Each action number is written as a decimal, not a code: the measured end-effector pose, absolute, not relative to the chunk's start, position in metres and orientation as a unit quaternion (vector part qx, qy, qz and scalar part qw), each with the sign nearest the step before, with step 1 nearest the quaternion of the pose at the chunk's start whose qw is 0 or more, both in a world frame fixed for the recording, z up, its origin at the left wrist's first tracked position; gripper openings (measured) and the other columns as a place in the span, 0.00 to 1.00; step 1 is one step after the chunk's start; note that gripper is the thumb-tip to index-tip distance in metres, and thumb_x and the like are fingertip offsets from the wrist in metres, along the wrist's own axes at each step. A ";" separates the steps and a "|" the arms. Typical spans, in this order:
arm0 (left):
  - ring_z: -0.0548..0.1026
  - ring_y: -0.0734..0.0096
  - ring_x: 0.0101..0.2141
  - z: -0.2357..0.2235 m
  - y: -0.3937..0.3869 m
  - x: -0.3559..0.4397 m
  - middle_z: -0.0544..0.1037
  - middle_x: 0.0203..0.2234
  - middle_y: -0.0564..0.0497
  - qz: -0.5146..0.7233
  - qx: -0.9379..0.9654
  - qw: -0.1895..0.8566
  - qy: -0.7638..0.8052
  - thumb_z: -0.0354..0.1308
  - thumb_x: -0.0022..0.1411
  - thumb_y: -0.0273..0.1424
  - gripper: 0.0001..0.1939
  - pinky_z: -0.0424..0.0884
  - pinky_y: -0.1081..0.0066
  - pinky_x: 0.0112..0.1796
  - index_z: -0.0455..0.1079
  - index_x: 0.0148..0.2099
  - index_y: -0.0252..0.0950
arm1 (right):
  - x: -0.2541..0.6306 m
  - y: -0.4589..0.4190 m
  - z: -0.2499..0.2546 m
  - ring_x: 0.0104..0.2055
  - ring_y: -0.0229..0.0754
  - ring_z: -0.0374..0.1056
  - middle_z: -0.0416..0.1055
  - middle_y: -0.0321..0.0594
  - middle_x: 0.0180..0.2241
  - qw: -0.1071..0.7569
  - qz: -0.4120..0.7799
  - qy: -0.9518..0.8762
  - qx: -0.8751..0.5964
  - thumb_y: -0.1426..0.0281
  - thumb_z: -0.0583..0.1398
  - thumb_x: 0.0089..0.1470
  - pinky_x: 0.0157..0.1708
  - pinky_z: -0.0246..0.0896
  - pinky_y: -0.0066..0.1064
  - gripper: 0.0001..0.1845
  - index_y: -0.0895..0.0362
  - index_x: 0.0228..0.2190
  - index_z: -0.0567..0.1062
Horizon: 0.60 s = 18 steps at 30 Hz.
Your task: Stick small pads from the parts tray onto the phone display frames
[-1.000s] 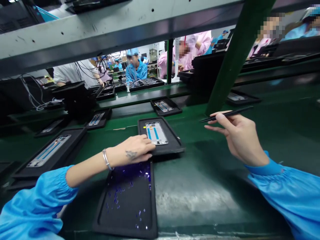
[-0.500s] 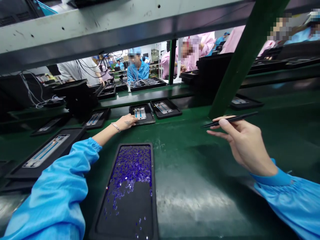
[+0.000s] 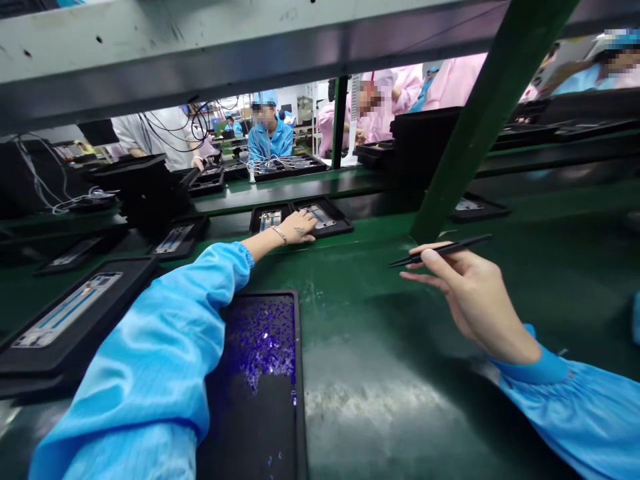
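Observation:
My left hand [image 3: 299, 228] reaches forward over the near left edge of a small black tray [image 3: 343, 225], its fingers spread. In that tray lies a silver phone frame [image 3: 324, 216], partly behind the fingers. Just left of it, another black tray [image 3: 256, 219] holds a similar phone frame [image 3: 271, 219]. Pinched in my right hand [image 3: 467, 293] is a pair of black tweezers [image 3: 465, 245], held above the green bench with the tip pointing left. Below my left forearm, a larger black tray [image 3: 297, 347] carries many tiny purple-edged clear pieces [image 3: 270, 333]; my sleeve covers its left side.
More trayed phone frames [image 3: 70, 310] stand at the left. A slanted green post [image 3: 465, 133] rises beyond my right hand, and a metal beam [image 3: 200, 73] crosses overhead. Stacked black trays [image 3: 423, 147] and cables [image 3: 55, 187] sit farther back. Several people work beyond the bench.
My left hand has moved right, from the left small tray to the right one, and its sleeve now covers part of the tray of pieces. My right hand keeps the tweezers in nearly the same pose.

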<state>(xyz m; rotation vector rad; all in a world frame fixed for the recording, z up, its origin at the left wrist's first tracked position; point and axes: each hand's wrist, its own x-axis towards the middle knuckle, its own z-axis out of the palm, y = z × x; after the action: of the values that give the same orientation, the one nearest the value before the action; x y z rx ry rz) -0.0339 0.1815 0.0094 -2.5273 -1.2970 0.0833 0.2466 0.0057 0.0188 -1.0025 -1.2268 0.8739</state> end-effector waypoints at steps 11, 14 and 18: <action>0.73 0.64 0.44 0.041 0.140 -0.010 0.73 0.45 0.45 0.038 -0.916 0.105 -0.386 0.54 0.68 0.37 0.15 0.71 0.59 0.46 0.67 0.51 0.32 | 0.253 0.001 0.030 0.36 0.36 0.69 0.69 0.38 0.37 0.645 0.399 -0.526 -0.384 0.60 0.67 0.48 0.38 0.76 0.36 0.13 0.56 0.31 0.76; 0.70 0.63 0.44 0.043 0.081 -0.003 0.73 0.43 0.43 0.025 -0.938 0.090 -0.333 0.50 0.70 0.34 0.12 0.66 0.64 0.47 0.67 0.48 0.31 | 0.253 0.000 0.033 0.35 0.35 0.69 0.68 0.39 0.35 0.666 0.415 -0.512 -0.350 0.62 0.66 0.49 0.39 0.75 0.34 0.12 0.58 0.31 0.76; 0.69 0.60 0.40 0.037 -0.009 0.002 0.72 0.41 0.43 0.029 -0.955 0.065 -0.287 0.47 0.69 0.33 0.10 0.63 0.64 0.41 0.64 0.46 0.33 | 0.249 -0.002 0.031 0.36 0.36 0.68 0.67 0.39 0.31 0.670 0.420 -0.516 -0.329 0.63 0.65 0.51 0.39 0.75 0.34 0.11 0.59 0.33 0.75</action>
<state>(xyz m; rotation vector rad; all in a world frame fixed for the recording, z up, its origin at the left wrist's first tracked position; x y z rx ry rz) 0.0017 -0.0093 0.0370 -2.8836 -0.8672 0.0862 0.2493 -0.0016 0.0308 -0.7415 -1.1642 0.9475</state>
